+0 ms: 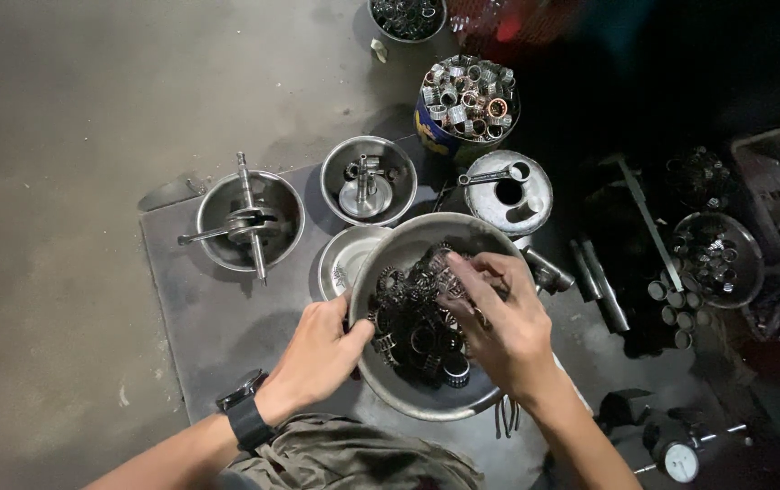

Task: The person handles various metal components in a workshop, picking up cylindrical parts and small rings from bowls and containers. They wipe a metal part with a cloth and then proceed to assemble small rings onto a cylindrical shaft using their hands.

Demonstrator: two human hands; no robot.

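Bearing cages (412,331): dark ring-shaped cages heaped in the big steel bowl (408,399), which sits on the grey mat (226,327) on the floor right in front of me.
Left hand (322,354): I have it on the near-left rim of the big steel bowl, thumb over the edge and touching the heap; the grip is curled around the rim, pinching no ring that I can see.
Right hand (499,318): it lies over the top of the heap, fingers bent down into the rings; whether they pinch one I cannot tell, since the fingertips are buried.
Doing it well: I judge the left hand should keep the bowl steady while the right fingers rake lightly, lifting single rings rather than clumps, so none spill over the rim.
Watch (243,408): black, on my left wrist.
Flat dish (340,259): tucked partly under the bowl's far-left edge.
Shaft bowl (217,245): left on the mat, with a crank part laid across.
Small bowl (331,191): beyond, holding an upright shaft piece.
Round can (535,186): a connecting rod (494,175) rests on its lid.
Blue tin (431,136): farthest, piled with shiny bearings.
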